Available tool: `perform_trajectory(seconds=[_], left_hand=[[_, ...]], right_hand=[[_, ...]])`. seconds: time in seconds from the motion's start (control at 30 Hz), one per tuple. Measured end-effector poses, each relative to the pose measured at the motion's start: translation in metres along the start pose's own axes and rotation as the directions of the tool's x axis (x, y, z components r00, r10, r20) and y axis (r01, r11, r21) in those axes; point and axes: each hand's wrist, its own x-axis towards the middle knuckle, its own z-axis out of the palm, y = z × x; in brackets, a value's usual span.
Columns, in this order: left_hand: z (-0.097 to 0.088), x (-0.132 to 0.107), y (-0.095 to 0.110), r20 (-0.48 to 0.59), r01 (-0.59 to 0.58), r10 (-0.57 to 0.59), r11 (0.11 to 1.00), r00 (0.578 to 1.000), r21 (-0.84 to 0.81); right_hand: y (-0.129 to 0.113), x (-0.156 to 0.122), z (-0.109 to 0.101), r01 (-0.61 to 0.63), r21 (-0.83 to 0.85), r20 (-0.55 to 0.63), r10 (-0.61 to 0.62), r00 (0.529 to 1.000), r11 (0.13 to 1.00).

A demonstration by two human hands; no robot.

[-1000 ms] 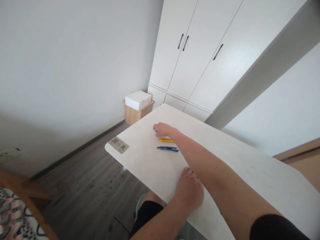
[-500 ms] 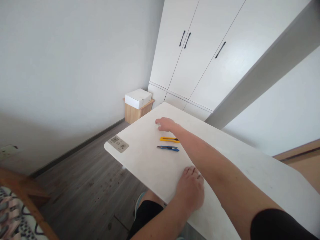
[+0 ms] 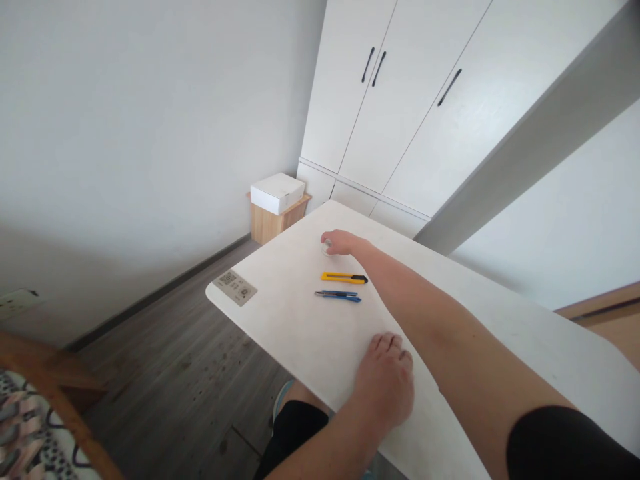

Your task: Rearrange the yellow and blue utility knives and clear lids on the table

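Note:
At the far end of the white table (image 3: 295,327), my right hand (image 3: 341,243) has its thumb and fingers closed round a small, clear, ring-shaped roll of tape (image 3: 327,248). The roll touches the tabletop and is partly covered by the fingers. A yellow utility knife (image 3: 340,277) lies just on the near side of that hand. Closer to me, a slim blue utility knife (image 3: 339,295) lies roughly parallel to it. My left hand (image 3: 385,380) rests palm down by the table's near edge, fingers curled in, with nothing seen in it.
A grey label with a printed code (image 3: 233,288) is stuck at the table's left corner. Beyond the table stand a white box (image 3: 277,192) on a wooden cabinet (image 3: 265,227) and tall white wardrobe doors (image 3: 400,100). A bed corner (image 3: 35,427) shows at lower left.
My right hand has shifted slightly right with the roll, which now shows more clearly as a ring. The yellow knife's dark end has come into view. My left hand stays put.

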Motion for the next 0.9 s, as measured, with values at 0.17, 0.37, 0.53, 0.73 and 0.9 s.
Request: perform_trajectory(seconds=[0.17, 0.37, 0.53, 0.73, 0.9], left_hand=[[0.0, 0.0, -0.001, 0.001, -0.008, 0.008, 1.0, 1.0, 0.006], [0.003, -0.001, -0.002, 0.001, -0.019, 0.019, 0.999, 1.0, 0.032], [0.003, 0.0, -0.002, 0.007, -0.012, 0.011, 0.999, 1.0, 0.032], [-0.001, -0.001, -0.004, 0.005, -0.016, 0.016, 0.999, 1.0, 0.031], [-0.006, -0.002, -0.005, 0.042, -0.009, 0.006, 0.998, 0.999, 0.059]], right_hand=[[-0.001, 0.005, 0.0, 0.007, -0.021, 0.033, -0.006, 0.999, 1.0], [-0.004, 0.006, 0.0, 0.037, -0.1, 0.08, -0.029, 0.996, 0.994], [-0.003, 0.006, 0.005, 0.053, -0.122, 0.059, -0.046, 0.997, 0.991], [-0.001, -0.001, 0.002, 0.086, -0.121, 0.051, -0.08, 0.995, 0.989], [0.045, -0.084, -0.002, -0.056, -0.083, 0.038, 0.059, 0.998, 0.995]])
